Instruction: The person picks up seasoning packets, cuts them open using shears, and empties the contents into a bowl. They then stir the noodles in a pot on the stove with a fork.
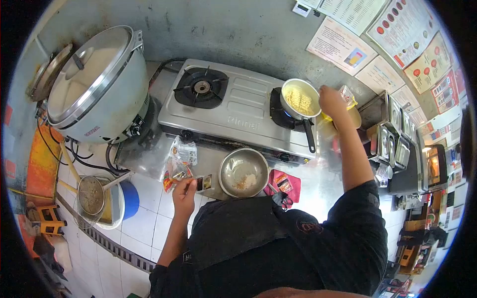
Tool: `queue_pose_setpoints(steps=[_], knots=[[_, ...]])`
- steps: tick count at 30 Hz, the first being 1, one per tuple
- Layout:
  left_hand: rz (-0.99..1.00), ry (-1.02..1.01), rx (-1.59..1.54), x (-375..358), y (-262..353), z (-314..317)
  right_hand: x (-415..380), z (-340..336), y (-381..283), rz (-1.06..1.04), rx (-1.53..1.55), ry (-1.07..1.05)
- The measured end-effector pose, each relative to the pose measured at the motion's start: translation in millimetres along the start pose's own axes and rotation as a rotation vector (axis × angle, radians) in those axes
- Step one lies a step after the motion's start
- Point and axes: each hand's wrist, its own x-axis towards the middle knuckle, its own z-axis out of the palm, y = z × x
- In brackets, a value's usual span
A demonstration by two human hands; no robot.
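In my left hand is a small dark sachet, pinched at the left of a metal bowl. Pale powder and brownish seasoning lie in the bottom of that bowl. A pot stands on the right burner, with a block of noodles inside and its black handle pointing towards me. Blue flame shows under it. My right hand is closed just right of the pot's rim; whatever it may hold is hidden.
The two-burner stove has its left burner unlit. A large rice cooker stands left. Plastic packaging and a red cloth with a packet flank the bowl. Metal containers are at right; a blue bucket is on the floor.
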Motion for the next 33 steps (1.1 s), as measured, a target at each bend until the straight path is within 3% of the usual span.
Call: queue_pose_setpoints(steps=[2,3,4,5,7,10,12,19,21,22,23,24,25,26,27,29,30,33], knots=[[-0.021,-0.001,-0.005,0,9,3,-3,18,-19,-0.354,0.323,0.099],[-0.026,-0.002,-0.008,1,7,4,-3,27,-40,-0.429,0.487,-0.029],[-0.008,-0.008,0.006,2,4,5,-20,32,-74,-0.581,0.501,0.066],[0.013,-0.014,0.02,4,2,5,-12,62,-98,-0.573,0.462,-0.079],[0.013,-0.036,0.002,8,0,6,-31,71,-163,-0.278,0.663,-0.184],[0.022,-0.067,0.031,5,13,1,-22,100,-210,-0.235,0.521,-0.116],[0.045,-0.056,0.056,6,4,-8,-7,117,-225,-0.201,0.135,0.0],[0.114,0.094,0.001,-10,8,-40,27,118,-233,-0.003,-0.016,-0.11],[0.071,0.102,0.034,-16,3,-44,28,89,-227,-0.153,-0.138,-0.325],[0.034,0.107,0.071,-20,0,-50,41,114,-223,-0.146,-0.184,-0.237],[0.038,0.124,0.092,-22,-4,-50,31,82,-231,-0.203,-0.285,-0.373],[0.096,0.106,0.096,-18,12,-53,34,94,-230,-0.211,-0.287,-0.279],[0.136,0.097,0.11,-17,9,-56,71,137,-221,-0.247,-0.339,-0.43],[0.095,0.079,0.028,-15,15,-60,49,101,-238,-0.121,-0.303,-0.424],[0.102,0.084,0.02,-14,21,-63,43,99,-236,-0.258,-0.299,-0.293],[0.126,0.177,0.064,-20,11,-67,74,138,-226,-0.279,-0.395,-0.336],[0.117,0.133,0.081,-23,13,-65,64,132,-224,-0.119,-0.19,-0.258],[0.12,0.098,0.091,-24,16,-68,81,153,-213,-0.102,-0.198,-0.234]])
